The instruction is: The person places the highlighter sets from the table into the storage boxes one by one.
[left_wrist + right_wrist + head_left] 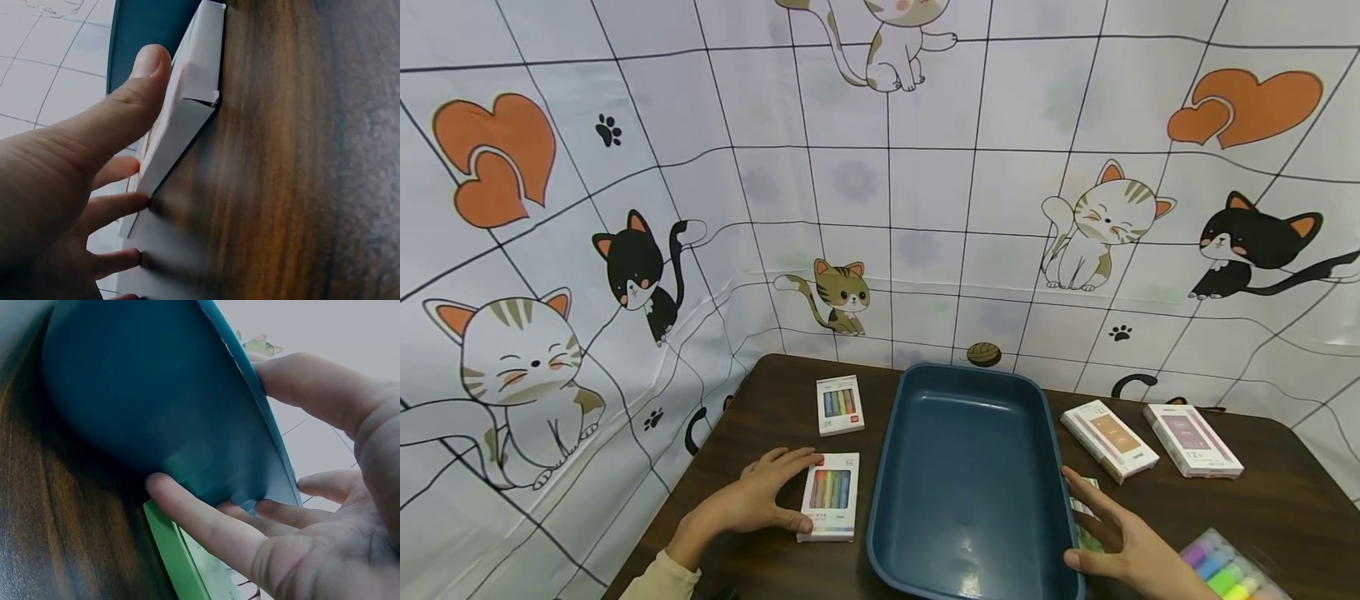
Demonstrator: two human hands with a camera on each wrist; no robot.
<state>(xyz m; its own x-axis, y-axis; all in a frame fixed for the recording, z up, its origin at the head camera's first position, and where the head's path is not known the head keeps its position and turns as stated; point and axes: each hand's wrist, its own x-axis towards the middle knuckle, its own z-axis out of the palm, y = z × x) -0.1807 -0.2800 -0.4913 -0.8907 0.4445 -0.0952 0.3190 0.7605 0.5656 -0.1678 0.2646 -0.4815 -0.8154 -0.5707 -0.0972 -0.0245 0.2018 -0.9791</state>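
Observation:
My left hand [765, 496] lies over the left side of a white box of colored sticks [831, 497]. Its thumb rests along the near edge, and the other fingers spread toward the far corner. From the left wrist, the same white box [181, 112] sits flat on the table beside the thumb. My right hand [1123, 542] touches the right side of a deep blue tray [970, 500], thumb and a fingertip at the rim. In the right wrist view, extended fingers reach the outer wall of the tray [144, 381]. Partly hidden under that hand is a green-and-white pack [178, 556].
A smaller white box of colored sticks [840, 406] lies left of the tray. Two more white boxes, one with a tan panel [1108, 439] and one with a mauve panel [1192, 440], lie at the right. Bright markers in a clear case [1228, 571] sit near the right forearm.

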